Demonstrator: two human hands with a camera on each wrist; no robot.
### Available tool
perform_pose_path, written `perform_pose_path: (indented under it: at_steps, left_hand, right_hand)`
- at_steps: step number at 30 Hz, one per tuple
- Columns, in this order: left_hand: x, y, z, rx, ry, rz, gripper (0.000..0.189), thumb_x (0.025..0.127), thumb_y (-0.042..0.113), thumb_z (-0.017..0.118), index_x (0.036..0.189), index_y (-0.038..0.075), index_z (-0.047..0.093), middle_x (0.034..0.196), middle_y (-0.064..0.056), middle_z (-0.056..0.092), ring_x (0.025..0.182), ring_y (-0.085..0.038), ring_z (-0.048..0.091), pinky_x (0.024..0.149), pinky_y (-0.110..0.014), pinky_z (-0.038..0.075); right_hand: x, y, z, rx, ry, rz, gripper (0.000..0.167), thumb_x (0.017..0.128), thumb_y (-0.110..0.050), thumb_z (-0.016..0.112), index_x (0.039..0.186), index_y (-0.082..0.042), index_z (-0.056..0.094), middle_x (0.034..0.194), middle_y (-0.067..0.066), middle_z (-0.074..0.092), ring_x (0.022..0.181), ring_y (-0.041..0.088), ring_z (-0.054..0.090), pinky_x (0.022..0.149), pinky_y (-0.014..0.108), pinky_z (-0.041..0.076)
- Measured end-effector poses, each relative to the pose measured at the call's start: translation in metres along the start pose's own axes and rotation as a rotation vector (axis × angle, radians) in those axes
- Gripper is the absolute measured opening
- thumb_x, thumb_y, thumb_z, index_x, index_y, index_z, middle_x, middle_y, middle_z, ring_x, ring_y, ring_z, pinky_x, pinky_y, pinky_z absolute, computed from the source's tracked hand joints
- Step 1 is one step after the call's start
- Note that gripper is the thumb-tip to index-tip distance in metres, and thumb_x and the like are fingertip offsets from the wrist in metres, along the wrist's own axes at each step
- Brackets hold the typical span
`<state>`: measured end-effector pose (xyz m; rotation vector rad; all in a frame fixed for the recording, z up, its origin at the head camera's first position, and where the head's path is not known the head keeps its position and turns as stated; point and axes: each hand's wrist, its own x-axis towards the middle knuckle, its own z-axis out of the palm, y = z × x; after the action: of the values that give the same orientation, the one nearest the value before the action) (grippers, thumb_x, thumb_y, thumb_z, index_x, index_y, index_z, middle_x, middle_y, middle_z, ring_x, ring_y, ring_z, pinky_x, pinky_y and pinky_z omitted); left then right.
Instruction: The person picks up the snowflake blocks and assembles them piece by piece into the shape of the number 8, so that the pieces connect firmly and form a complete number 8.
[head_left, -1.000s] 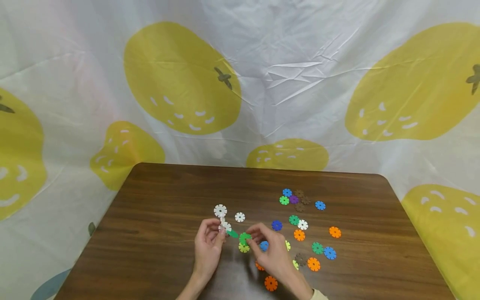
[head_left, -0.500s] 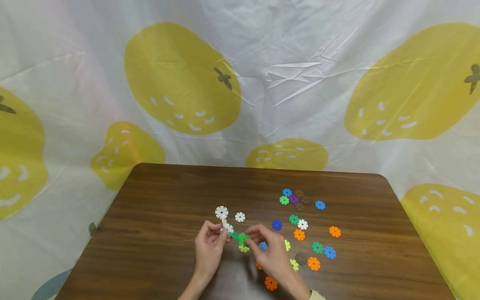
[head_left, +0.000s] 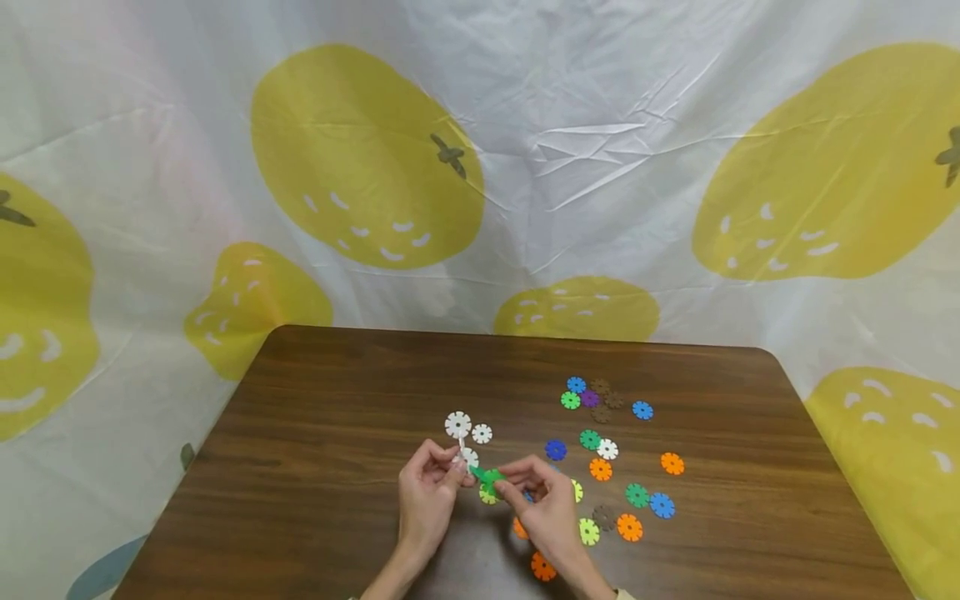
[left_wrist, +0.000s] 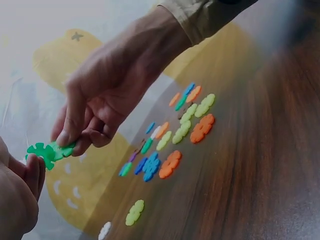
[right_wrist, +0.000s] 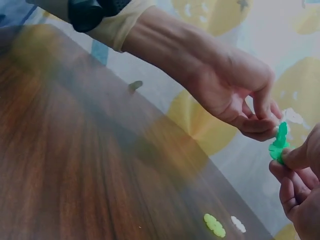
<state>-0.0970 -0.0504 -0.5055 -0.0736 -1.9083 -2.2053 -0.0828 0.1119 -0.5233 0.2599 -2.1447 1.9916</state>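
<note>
My left hand (head_left: pixel 427 500) pinches a chain of notched plastic discs above the table. Its upper white disc (head_left: pixel 458 424) shows its face, and another white disc (head_left: pixel 468 458) sits lower, by the thumb. A dark green disc (left_wrist: pixel 42 152) extends from this chain toward the right hand. My right hand (head_left: pixel 547 504) pinches a brighter green disc (left_wrist: pixel 63 151) between thumb and fingers. Both green discs meet at their edges; whether their notches interlock cannot be told. Fingers partly cover the chain in both wrist views.
On the brown table (head_left: pixel 337 400), a loose white disc (head_left: pixel 482 433) lies behind the hands and a yellow-green disc (head_left: pixel 487 497) beneath them. Several discs, among them an orange one (head_left: pixel 629 527) and a blue one (head_left: pixel 662 505), are scattered to the right. A fruit-patterned cloth (head_left: pixel 585 183) hangs behind.
The left hand has moved slightly right, its white chain turning and shifting right with it. The dark green disc has come against the bright green disc, which stays in the right hand.
</note>
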Motion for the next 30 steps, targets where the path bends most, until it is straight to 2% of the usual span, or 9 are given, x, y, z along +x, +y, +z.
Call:
perform_pose_path:
  at_steps: [4, 8, 11, 15, 19, 23, 28, 30]
  left_hand:
    - [0.005, 0.002, 0.0, -0.009, -0.044, 0.004, 0.012, 0.083, -0.021, 0.064, 0.092, -0.016, 0.056, 0.096, -0.032, 0.066, 0.063, -0.006, 0.066, 0.061, -0.022, 0.06]
    - [0.008, 0.003, 0.0, -0.032, -0.074, 0.036, 0.025, 0.087, -0.017, 0.063, 0.111, -0.015, 0.056, 0.089, -0.025, 0.064, 0.069, -0.008, 0.067, 0.066, -0.025, 0.062]
    - [0.003, 0.001, 0.002, -0.009, -0.11, 0.021, 0.034, 0.088, -0.014, 0.065, 0.119, -0.014, 0.051, 0.092, -0.022, 0.062, 0.076, -0.007, 0.066, 0.07, -0.023, 0.061]
    - [-0.006, -0.005, 0.007, 0.06, -0.171, -0.007, 0.03, 0.088, -0.01, 0.069, 0.112, -0.012, 0.052, 0.098, -0.023, 0.063, 0.08, -0.004, 0.064, 0.071, -0.018, 0.057]
    - [-0.008, -0.008, 0.009, 0.09, -0.167, -0.001, 0.023, 0.087, -0.009, 0.07, 0.104, -0.01, 0.055, 0.096, -0.024, 0.065, 0.08, -0.005, 0.065, 0.071, -0.018, 0.058]
    - [-0.007, -0.008, 0.007, 0.08, -0.144, -0.013, 0.02, 0.086, -0.013, 0.067, 0.102, -0.012, 0.054, 0.093, -0.025, 0.064, 0.078, -0.005, 0.065, 0.068, -0.018, 0.058]
    - [-0.004, -0.007, 0.001, 0.061, -0.129, -0.033, 0.019, 0.087, -0.016, 0.063, 0.103, -0.015, 0.052, 0.094, -0.025, 0.063, 0.077, -0.005, 0.067, 0.07, -0.024, 0.062]
    - [-0.003, -0.008, -0.001, 0.059, -0.128, -0.033, 0.019, 0.088, -0.015, 0.062, 0.105, -0.016, 0.052, 0.094, -0.026, 0.062, 0.076, -0.005, 0.067, 0.069, -0.025, 0.062]
  right_hand:
    - [0.0, 0.0, -0.001, 0.03, 0.007, 0.014, 0.017, 0.082, 0.007, 0.077, 0.097, 0.001, 0.071, 0.085, 0.017, 0.074, 0.069, 0.016, 0.071, 0.063, 0.022, 0.059]
    - [0.001, -0.002, 0.002, 0.063, 0.008, 0.021, 0.019, 0.085, 0.001, 0.077, 0.102, 0.004, 0.069, 0.09, 0.022, 0.074, 0.075, 0.012, 0.073, 0.069, 0.027, 0.062]
    - [0.001, -0.003, 0.004, 0.092, 0.029, 0.035, 0.021, 0.086, 0.001, 0.076, 0.104, 0.007, 0.067, 0.096, 0.025, 0.074, 0.079, 0.011, 0.074, 0.072, 0.028, 0.063]
    - [0.001, -0.002, 0.004, 0.111, 0.058, 0.047, 0.021, 0.087, 0.004, 0.075, 0.105, 0.008, 0.067, 0.098, 0.026, 0.073, 0.08, 0.008, 0.073, 0.072, 0.026, 0.062]
    - [0.001, -0.002, 0.003, 0.098, 0.028, 0.048, 0.02, 0.089, 0.0, 0.073, 0.108, 0.007, 0.068, 0.098, 0.026, 0.073, 0.079, 0.009, 0.074, 0.071, 0.029, 0.063]
    - [0.001, -0.002, -0.003, 0.001, -0.008, 0.044, 0.02, 0.089, -0.002, 0.074, 0.108, 0.001, 0.071, 0.101, 0.021, 0.074, 0.082, 0.014, 0.073, 0.073, 0.029, 0.062]
    - [0.004, -0.004, -0.018, -0.258, 0.009, 0.086, 0.028, 0.083, 0.006, 0.077, 0.104, -0.012, 0.073, 0.099, 0.013, 0.075, 0.08, 0.012, 0.069, 0.07, 0.023, 0.058]
    - [0.006, -0.004, -0.025, -0.35, 0.003, 0.116, 0.03, 0.081, 0.006, 0.078, 0.104, -0.013, 0.073, 0.099, 0.011, 0.075, 0.08, 0.011, 0.067, 0.067, 0.022, 0.056]
